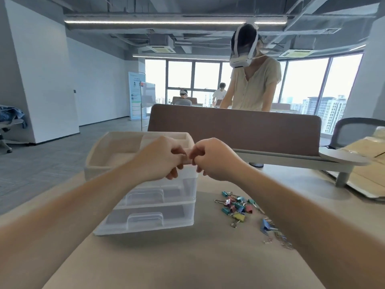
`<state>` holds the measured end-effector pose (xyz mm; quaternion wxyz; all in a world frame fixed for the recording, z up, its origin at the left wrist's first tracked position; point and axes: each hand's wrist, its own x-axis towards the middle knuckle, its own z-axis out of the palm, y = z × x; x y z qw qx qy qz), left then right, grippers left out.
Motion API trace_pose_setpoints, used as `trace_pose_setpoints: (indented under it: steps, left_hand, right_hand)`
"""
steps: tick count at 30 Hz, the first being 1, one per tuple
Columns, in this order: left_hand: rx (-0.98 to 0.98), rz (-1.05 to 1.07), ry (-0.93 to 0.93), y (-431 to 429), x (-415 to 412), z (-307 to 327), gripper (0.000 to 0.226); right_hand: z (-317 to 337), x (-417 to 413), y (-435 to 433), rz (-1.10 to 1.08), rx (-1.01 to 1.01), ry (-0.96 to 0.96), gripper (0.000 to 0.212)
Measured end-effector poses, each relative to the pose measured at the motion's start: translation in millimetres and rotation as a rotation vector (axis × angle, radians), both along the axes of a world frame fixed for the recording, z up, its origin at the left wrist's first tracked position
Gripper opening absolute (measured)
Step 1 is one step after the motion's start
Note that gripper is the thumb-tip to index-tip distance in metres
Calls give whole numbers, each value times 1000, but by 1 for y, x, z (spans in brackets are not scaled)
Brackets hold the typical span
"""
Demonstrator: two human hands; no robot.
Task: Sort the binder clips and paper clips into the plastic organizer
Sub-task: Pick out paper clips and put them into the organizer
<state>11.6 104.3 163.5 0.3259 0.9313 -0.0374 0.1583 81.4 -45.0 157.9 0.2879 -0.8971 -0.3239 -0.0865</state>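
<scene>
A translucent plastic organizer (154, 221) with two shut drawers stands on the desk, and a beige divided tray (98, 149) forms its top. My left hand (160, 159) and my right hand (214, 159) meet above the organizer's top right corner. Their fingers are curled and the fingertips touch each other. No clip shows between them. A pile of coloured binder clips (237, 207) lies on the desk to the right of the organizer. A blue binder clip (266, 226) and several paper clips (281, 240) lie nearer, partly hidden by my right forearm.
A brown desk divider (235, 126) runs across behind the organizer, and a person with a headset stands beyond it. A grey stand (341, 161) and cardboard sheets (366, 149) are at the right. The desk's left edge runs diagonally past the organizer.
</scene>
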Motion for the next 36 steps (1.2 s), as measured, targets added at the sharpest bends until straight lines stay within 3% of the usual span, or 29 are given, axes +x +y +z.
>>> trace_pose_setpoints:
  steps: [7, 20, 27, 31, 36]
  left_hand:
    - [149, -233, 28, -96, 14, -39, 17]
    - [306, -464, 193, -226, 60, -113, 14]
    - [365, -530, 251, -259, 78, -144, 20]
    - [378, -491, 280, -273, 90, -157, 18]
    - [370, -557, 268, -277, 96, -165, 23]
  right_hand:
    - [-31, -13, -113, -183, -81, 70, 21]
    - [-110, -11, -273, -500, -126, 260, 19]
    - [-144, 10, -319, -645, -345, 281, 30]
    - [-157, 21, -331, -615, -502, 324, 41]
    - [-164, 28, -333, -592, -555, 283, 33]
